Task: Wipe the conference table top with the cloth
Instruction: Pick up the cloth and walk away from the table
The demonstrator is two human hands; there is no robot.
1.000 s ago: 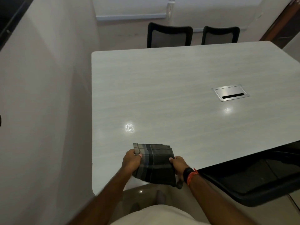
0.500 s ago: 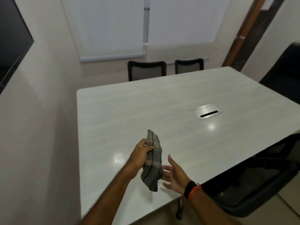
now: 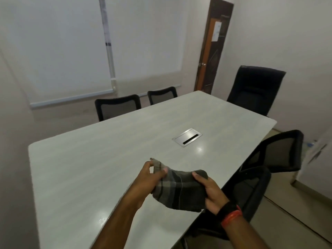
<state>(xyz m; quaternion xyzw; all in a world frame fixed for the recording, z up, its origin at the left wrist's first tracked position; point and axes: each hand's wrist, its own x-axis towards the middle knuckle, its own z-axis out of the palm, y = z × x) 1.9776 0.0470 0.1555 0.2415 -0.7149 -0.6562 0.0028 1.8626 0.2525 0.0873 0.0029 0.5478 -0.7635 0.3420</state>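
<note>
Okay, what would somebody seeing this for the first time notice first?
Front and centre, the left hand and right hand grip a dark plaid cloth above the near side of the big pale conference table. A shiny metal cable hatch is set into the tabletop's middle, and a tall black chair stands at the far right end.

left forearm [image 3: 124,211]: bare | right forearm [image 3: 242,234]: bare | right wrist: black strap [image 3: 226,207], orange band [image 3: 232,216]

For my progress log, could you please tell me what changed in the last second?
The right hand, open half a second ago, has gripped the dark plaid fabric cloth again; the left hand kept its pinch throughout. The cloth stays lifted off the pale wood-grain table.
</note>
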